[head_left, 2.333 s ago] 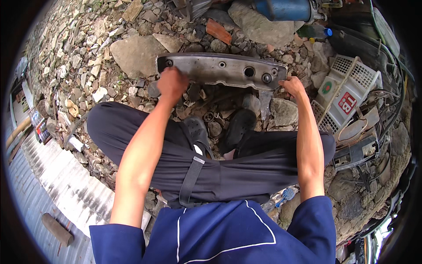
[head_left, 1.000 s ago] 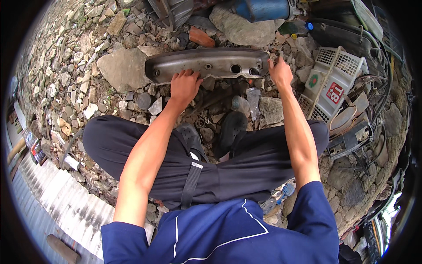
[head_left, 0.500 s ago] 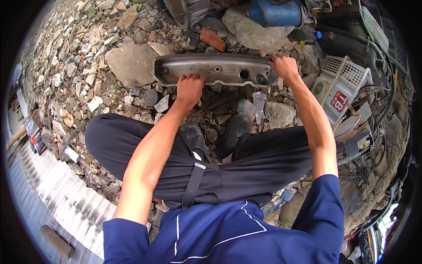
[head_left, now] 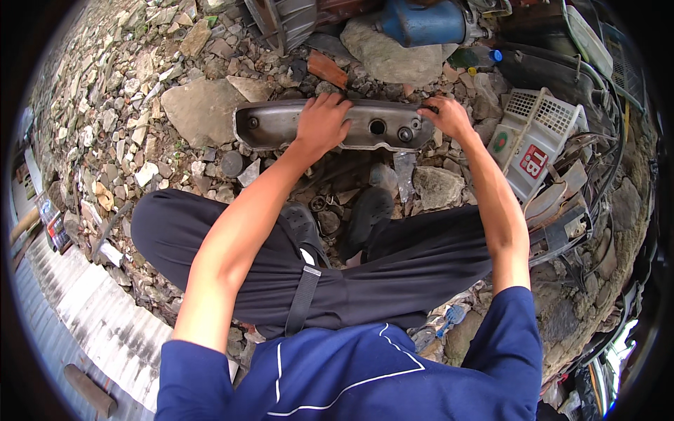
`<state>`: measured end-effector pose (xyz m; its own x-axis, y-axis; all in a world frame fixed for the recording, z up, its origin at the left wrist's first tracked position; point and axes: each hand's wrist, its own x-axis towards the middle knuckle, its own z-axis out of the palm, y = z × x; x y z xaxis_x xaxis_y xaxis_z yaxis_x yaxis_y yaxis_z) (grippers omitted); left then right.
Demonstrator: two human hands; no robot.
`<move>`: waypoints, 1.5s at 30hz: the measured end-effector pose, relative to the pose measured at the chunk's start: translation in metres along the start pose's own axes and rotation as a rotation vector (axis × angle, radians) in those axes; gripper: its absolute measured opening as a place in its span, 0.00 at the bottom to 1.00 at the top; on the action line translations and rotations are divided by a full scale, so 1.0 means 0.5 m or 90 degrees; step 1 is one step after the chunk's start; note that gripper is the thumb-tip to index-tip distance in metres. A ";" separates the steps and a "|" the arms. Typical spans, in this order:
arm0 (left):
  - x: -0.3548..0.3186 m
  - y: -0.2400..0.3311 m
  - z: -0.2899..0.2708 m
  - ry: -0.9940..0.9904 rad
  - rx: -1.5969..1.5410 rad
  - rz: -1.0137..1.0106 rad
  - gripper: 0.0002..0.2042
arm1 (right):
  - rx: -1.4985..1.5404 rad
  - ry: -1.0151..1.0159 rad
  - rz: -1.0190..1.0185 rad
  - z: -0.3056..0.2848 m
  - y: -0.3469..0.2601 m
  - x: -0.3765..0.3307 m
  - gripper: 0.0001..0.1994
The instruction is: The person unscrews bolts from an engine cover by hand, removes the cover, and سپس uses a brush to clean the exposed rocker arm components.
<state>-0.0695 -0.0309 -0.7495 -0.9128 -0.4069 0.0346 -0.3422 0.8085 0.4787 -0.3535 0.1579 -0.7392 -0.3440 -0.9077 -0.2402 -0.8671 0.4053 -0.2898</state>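
A long grey metal valve cover point(head_left: 361, 130) rests on the stones in front of my feet, its hollow inside facing up. It has a few round holes and bosses along its length. My left hand point(head_left: 323, 125) reaches across its middle, fingers bent over the far rim and thumb inside the trough. At the right end, my right hand point(head_left: 448, 116) grips the corner with its fingers curled on the rim; part of that hold is hidden behind the hand. A dark round metal piece point(head_left: 232, 163) lies just below the cover's left end.
Rubble and flat stones point(head_left: 200, 112) surround the cover. Beyond it are a broken red brick point(head_left: 327, 69), a large rock point(head_left: 400, 56) and a blue cylinder point(head_left: 425, 24). A white plastic basket point(head_left: 528, 133) and scrap parts stand on the right. Corrugated sheeting point(head_left: 91, 295) lies at lower left.
My left hand has moved from the cover's near edge across to its far rim. The right hand stays at the right end. The whole view has shifted slightly.
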 end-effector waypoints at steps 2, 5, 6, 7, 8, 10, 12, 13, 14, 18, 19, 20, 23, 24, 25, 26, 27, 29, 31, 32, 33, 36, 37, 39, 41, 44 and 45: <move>0.044 0.007 0.045 0.021 0.001 0.053 0.17 | 0.008 0.018 0.002 0.009 -0.003 0.000 0.19; 0.089 0.040 0.094 -0.043 -0.006 0.066 0.18 | 0.018 0.038 0.029 0.012 -0.008 -0.014 0.20; 0.099 0.052 0.104 -0.081 -0.011 0.058 0.19 | 0.018 0.044 0.039 0.012 -0.009 -0.018 0.20; 0.102 0.058 0.117 -0.054 0.000 0.060 0.18 | 0.023 0.042 0.045 0.010 -0.012 -0.020 0.20; 0.107 0.057 0.127 -0.044 -0.003 0.046 0.17 | 0.031 0.046 0.039 0.007 -0.016 -0.020 0.20; 0.112 0.054 0.135 -0.027 -0.011 0.017 0.15 | 0.051 0.052 0.027 0.004 -0.020 -0.016 0.20; 0.118 0.057 0.136 -0.033 -0.026 0.018 0.13 | 0.054 0.045 0.021 -0.003 -0.014 -0.013 0.21; 0.115 0.052 0.131 -0.038 -0.027 0.013 0.12 | 0.060 0.046 0.013 -0.001 -0.009 -0.013 0.22; 0.113 0.046 0.129 -0.033 -0.016 0.023 0.11 | 0.069 0.050 0.000 -0.003 -0.018 -0.004 0.22; 0.115 0.036 0.147 -0.013 0.004 0.039 0.10 | 0.105 -0.008 0.047 -0.025 -0.044 0.012 0.24; 0.119 0.038 0.149 -0.008 -0.006 0.045 0.09 | 0.117 0.003 0.039 -0.025 -0.036 0.012 0.23; 0.119 0.034 0.148 -0.018 -0.002 0.039 0.09 | 0.128 0.015 0.031 -0.023 -0.030 0.012 0.23; 0.131 0.044 0.132 -0.066 0.003 0.021 0.10 | 0.151 0.015 0.058 -0.015 -0.017 0.012 0.23; 0.135 0.046 0.122 -0.092 0.007 0.009 0.10 | 0.156 0.010 0.076 -0.013 -0.013 0.012 0.22; 0.137 0.044 0.115 -0.117 0.013 -0.003 0.11 | 0.166 -0.020 0.105 -0.018 -0.014 0.015 0.23; 0.138 0.040 0.116 -0.111 -0.007 0.000 0.11 | 0.161 -0.027 0.120 -0.015 -0.009 0.017 0.23; 0.142 0.037 0.112 -0.105 -0.028 0.004 0.11 | 0.157 -0.034 0.137 -0.008 -0.004 0.019 0.24; 0.146 0.028 0.108 -0.107 -0.053 0.010 0.12 | 0.149 -0.049 0.168 -0.006 -0.008 0.024 0.25; 0.151 0.023 0.102 -0.123 -0.064 0.018 0.12 | 0.131 -0.047 0.194 -0.006 -0.016 0.024 0.24; 0.149 0.024 0.098 -0.128 -0.062 0.015 0.13 | 0.123 -0.046 0.207 -0.008 -0.021 0.024 0.24; 0.146 0.026 0.095 -0.133 -0.059 0.011 0.13 | 0.099 -0.059 0.196 -0.014 -0.025 0.024 0.24; 0.134 0.022 0.092 -0.159 -0.078 -0.024 0.14 | 0.035 -0.089 0.166 -0.035 -0.041 0.018 0.23; 0.131 0.020 0.090 -0.169 -0.089 -0.039 0.14 | 0.019 -0.093 0.157 -0.040 -0.043 0.014 0.22; 0.119 0.010 0.083 -0.145 -0.098 -0.039 0.13 | -0.011 -0.094 0.140 -0.044 -0.047 0.013 0.21; 0.109 -0.008 0.086 -0.108 -0.095 -0.020 0.12 | -0.039 -0.088 0.121 -0.035 -0.051 0.016 0.20; 0.104 -0.022 0.094 -0.038 -0.067 0.035 0.10 | -0.052 0.021 -0.031 -0.013 -0.053 0.009 0.15; 0.100 -0.021 0.097 -0.018 -0.054 0.048 0.09 | -0.068 0.017 -0.047 -0.006 -0.053 0.010 0.14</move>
<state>-0.1225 -0.0391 -0.7952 -0.9417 -0.3328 0.0498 -0.2526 0.7969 0.5488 -0.3333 0.1423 -0.7301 -0.2861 -0.9378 -0.1969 -0.9232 0.3247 -0.2054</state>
